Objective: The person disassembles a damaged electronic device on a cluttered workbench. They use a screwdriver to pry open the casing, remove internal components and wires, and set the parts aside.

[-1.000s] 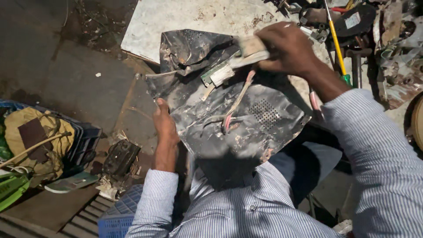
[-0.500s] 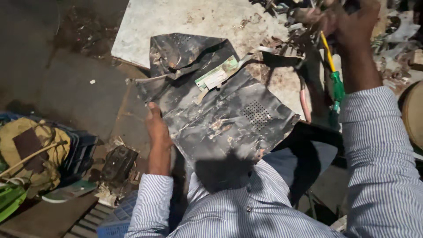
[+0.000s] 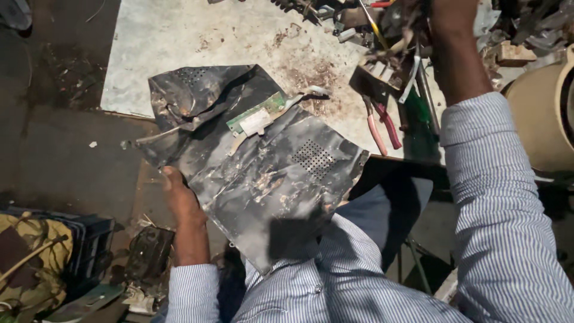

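A dark, crumpled metal sheet (image 3: 269, 173) with two perforated grille patches lies across my lap. My left hand (image 3: 179, 200) grips its left edge. A small green circuit board (image 3: 258, 113) with a white label sits on the sheet's upper part, and nothing touches it. My right hand (image 3: 451, 15) is stretched up to the top edge of the view, in a heap of tools and scrap (image 3: 382, 36). Its fingers are hidden by the clutter and the frame edge. Pink-handled pliers (image 3: 382, 127) lie just below the heap.
A pale, stained flat plate (image 3: 197, 42) lies on the ground beyond the sheet. A beige round container (image 3: 541, 119) stands at the right. An olive bag (image 3: 30, 263) and a dark crate (image 3: 89, 239) are at the lower left, with a black scrap part (image 3: 148, 254) beside them.
My right hand has left the circuit board and moved up and to the right into the heap of tools. My left hand still holds the sheet's edge.
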